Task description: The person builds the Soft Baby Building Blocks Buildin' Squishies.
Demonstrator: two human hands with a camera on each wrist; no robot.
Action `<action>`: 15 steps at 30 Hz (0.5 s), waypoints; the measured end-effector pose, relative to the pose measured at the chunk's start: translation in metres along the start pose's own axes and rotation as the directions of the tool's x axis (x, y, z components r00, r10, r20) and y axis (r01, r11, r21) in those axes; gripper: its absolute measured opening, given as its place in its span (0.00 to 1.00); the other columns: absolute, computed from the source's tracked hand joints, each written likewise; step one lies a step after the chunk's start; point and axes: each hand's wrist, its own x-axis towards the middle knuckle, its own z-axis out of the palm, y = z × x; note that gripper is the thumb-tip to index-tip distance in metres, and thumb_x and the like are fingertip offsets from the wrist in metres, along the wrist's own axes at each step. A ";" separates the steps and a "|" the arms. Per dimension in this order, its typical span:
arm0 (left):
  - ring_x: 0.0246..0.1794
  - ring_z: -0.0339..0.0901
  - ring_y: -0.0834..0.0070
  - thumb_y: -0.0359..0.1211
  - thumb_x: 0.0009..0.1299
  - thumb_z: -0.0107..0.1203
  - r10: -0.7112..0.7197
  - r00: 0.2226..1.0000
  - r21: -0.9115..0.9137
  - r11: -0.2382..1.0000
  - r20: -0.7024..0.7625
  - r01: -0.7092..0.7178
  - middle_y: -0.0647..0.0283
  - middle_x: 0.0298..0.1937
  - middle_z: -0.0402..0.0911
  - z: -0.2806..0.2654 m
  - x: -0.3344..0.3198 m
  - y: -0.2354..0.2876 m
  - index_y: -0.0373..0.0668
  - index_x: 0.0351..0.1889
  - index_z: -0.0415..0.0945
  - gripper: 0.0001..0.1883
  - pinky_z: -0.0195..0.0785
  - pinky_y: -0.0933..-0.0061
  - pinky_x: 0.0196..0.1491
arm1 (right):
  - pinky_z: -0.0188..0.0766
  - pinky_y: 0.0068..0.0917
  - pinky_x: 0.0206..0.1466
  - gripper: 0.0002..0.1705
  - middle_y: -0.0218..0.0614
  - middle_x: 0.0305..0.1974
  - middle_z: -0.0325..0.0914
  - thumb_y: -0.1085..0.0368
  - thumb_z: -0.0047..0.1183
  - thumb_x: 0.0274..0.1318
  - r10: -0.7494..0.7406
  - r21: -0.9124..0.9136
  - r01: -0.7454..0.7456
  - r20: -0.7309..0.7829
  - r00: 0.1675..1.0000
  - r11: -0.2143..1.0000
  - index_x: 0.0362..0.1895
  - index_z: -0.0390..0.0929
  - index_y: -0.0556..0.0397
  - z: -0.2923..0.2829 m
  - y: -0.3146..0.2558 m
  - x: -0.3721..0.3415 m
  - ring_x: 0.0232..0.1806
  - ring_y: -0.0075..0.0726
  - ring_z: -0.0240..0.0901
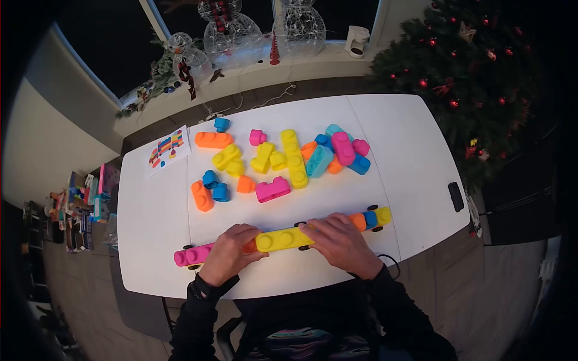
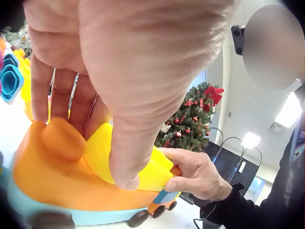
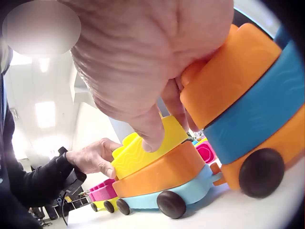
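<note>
Long yellow studded plastic block [image 1: 285,240], pinched by my left hand [image 1: 232,251] and right hand [image 1: 338,242], atop an orange plastic block [image 3: 159,175].
Right wrist view shows light-blue wheeled plastic base [image 3: 145,202] underneath; head view hides it.

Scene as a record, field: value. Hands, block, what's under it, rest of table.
left_hand: left hand pinches long yellow plastic studded block near its left end
right_hand: right hand pinches same block near its right end
under_block: orange plastic block on light-blue wheeled plastic base
loose_parts: multicoloured plastic studded blocks, beyond the hands
reference: white paper sheet with coloured picture, left side of white table
</note>
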 end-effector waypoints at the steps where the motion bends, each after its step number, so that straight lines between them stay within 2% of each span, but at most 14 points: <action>1: 0.58 0.89 0.48 0.38 0.64 0.87 -0.003 1.000 0.003 1.000 0.000 0.003 0.50 0.57 0.92 0.000 0.001 0.000 0.34 0.60 0.89 0.30 0.85 0.54 0.64 | 0.71 0.46 0.78 0.33 0.37 0.66 0.84 0.60 0.72 0.72 -0.002 0.003 0.002 -0.001 1.000 1.000 0.78 0.82 0.50 0.000 0.000 0.000 0.66 0.41 0.82; 3: 0.58 0.89 0.48 0.38 0.64 0.87 0.003 1.000 0.010 1.000 -0.001 -0.003 0.50 0.58 0.92 0.001 0.001 0.000 0.34 0.60 0.89 0.30 0.85 0.54 0.64 | 0.71 0.46 0.77 0.34 0.34 0.68 0.84 0.61 0.76 0.67 0.021 -0.008 -0.021 -0.002 1.000 1.000 0.76 0.84 0.49 0.000 -0.001 0.000 0.69 0.40 0.80; 7: 0.59 0.89 0.48 0.39 0.63 0.87 0.006 1.000 0.048 0.999 0.027 -0.007 0.49 0.59 0.92 -0.006 0.002 0.001 0.34 0.60 0.90 0.31 0.85 0.55 0.64 | 0.71 0.46 0.77 0.34 0.34 0.67 0.84 0.61 0.76 0.67 0.011 -0.009 -0.011 -0.005 1.000 1.000 0.75 0.84 0.49 -0.003 -0.001 0.001 0.69 0.41 0.80; 9: 0.57 0.89 0.48 0.40 0.64 0.87 0.054 0.995 0.018 0.998 0.084 -0.056 0.48 0.59 0.92 -0.024 0.005 -0.005 0.34 0.61 0.89 0.31 0.85 0.55 0.63 | 0.71 0.46 0.77 0.34 0.34 0.67 0.84 0.61 0.76 0.67 0.013 0.002 -0.013 -0.008 1.000 1.000 0.75 0.84 0.49 -0.002 -0.001 0.002 0.69 0.41 0.80; 10: 0.51 0.91 0.48 0.40 0.68 0.85 0.031 0.999 0.019 0.999 0.035 -0.032 0.48 0.56 0.92 -0.035 0.007 -0.011 0.33 0.61 0.89 0.29 0.86 0.55 0.59 | 0.71 0.46 0.77 0.34 0.34 0.67 0.84 0.61 0.76 0.67 0.012 0.007 -0.012 -0.009 1.000 1.000 0.75 0.84 0.49 -0.002 -0.001 0.002 0.69 0.41 0.80; 12: 0.44 0.92 0.50 0.37 0.73 0.81 -0.173 0.982 0.035 0.984 -0.073 0.176 0.48 0.50 0.93 -0.061 0.016 -0.016 0.32 0.58 0.89 0.22 0.87 0.56 0.51 | 0.72 0.46 0.75 0.33 0.35 0.63 0.85 0.60 0.72 0.70 -0.014 -0.032 0.013 -0.029 0.999 0.999 0.77 0.83 0.49 0.000 0.000 0.001 0.66 0.39 0.81; 14: 0.40 0.92 0.53 0.33 0.77 0.77 -0.113 0.976 0.191 0.970 -0.185 0.148 0.48 0.45 0.93 -0.080 0.030 -0.039 0.31 0.54 0.89 0.16 0.85 0.56 0.45 | 0.72 0.46 0.75 0.33 0.35 0.63 0.85 0.60 0.73 0.70 -0.018 -0.023 0.017 -0.033 0.999 1.000 0.77 0.83 0.49 0.000 0.001 0.000 0.66 0.39 0.81; 15: 0.41 0.92 0.52 0.34 0.77 0.76 -0.174 0.968 0.231 0.949 -0.179 0.213 0.47 0.41 0.92 -0.086 0.040 -0.050 0.31 0.49 0.90 0.14 0.84 0.54 0.45 | 0.72 0.46 0.75 0.33 0.35 0.63 0.85 0.61 0.73 0.69 -0.019 -0.019 0.018 -0.039 0.999 1.000 0.77 0.84 0.50 0.000 0.001 0.001 0.66 0.40 0.81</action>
